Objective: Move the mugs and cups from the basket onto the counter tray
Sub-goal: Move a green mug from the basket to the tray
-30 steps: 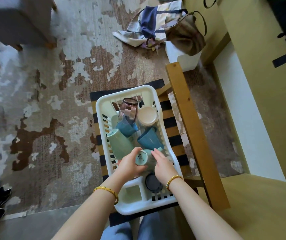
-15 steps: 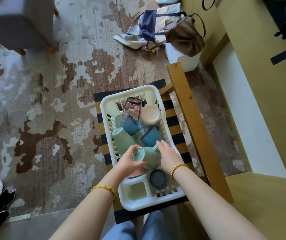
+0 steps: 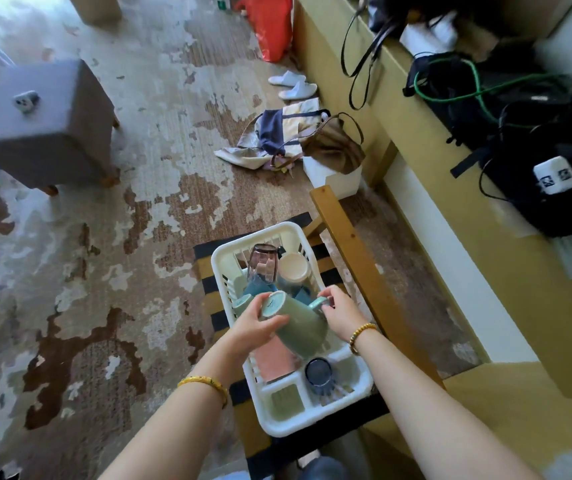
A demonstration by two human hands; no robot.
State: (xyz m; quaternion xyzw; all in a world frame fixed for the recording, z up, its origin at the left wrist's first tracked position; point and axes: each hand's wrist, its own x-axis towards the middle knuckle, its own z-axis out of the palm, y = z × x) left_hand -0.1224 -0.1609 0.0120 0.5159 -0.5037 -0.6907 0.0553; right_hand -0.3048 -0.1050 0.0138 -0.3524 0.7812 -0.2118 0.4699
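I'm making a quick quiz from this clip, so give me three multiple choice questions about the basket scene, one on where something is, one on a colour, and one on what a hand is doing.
1. Where does the dark blue cup sit in the white basket?
A. near end, by the person
B. far end
C. outside it

2. What colour is the mug being lifted?
A. red
B. pale green
C. black

3. What is the left hand doing?
A. hanging idle
B. pressing the floor
C. gripping the mug near its base

Answers: 1 A, the cup stands in the end nearest the person. 2 B, its body is pale green. 3 C, the fingers curl round it while the right hand holds the handle.
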